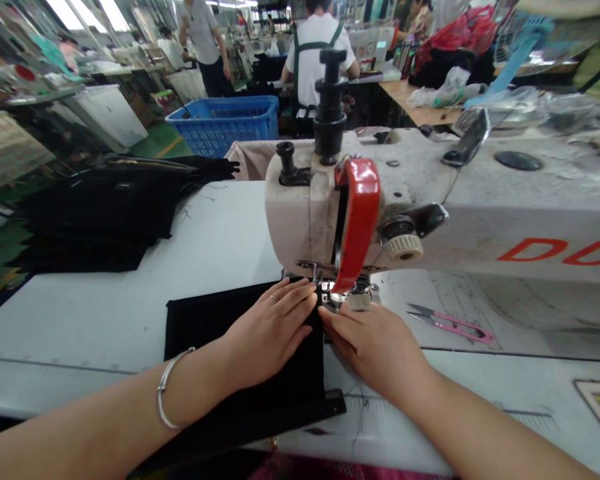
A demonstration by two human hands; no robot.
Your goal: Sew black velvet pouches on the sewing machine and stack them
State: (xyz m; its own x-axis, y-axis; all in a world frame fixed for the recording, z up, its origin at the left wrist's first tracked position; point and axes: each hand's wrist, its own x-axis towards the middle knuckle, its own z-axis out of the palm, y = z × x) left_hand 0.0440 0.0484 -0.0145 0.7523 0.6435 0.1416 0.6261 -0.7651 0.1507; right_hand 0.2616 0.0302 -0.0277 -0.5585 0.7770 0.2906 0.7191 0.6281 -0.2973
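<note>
A black fabric piece [205,323] lies on the white sewing table, its right edge running up to the presser foot [330,293] of a sewing machine [300,207]. My left hand [267,330], with a ring and a silver bangle [164,390], rests flat on the fabric, fingers stretched towards the needle area. At the right edge of the fabric, just in front of the foot, my right hand [375,343] has its fingers bent in and closed at the edge; some fingertips are hidden. A dark strip [335,403] shows along the fabric's near side.
Pink thread snips [453,325] lie on the machine bed to the right. Stacked black fabric [100,207] covers the table's far left. A red lever guard [357,220] hangs above my hands. Behind stand a blue basket [225,127] and a seated person [323,60].
</note>
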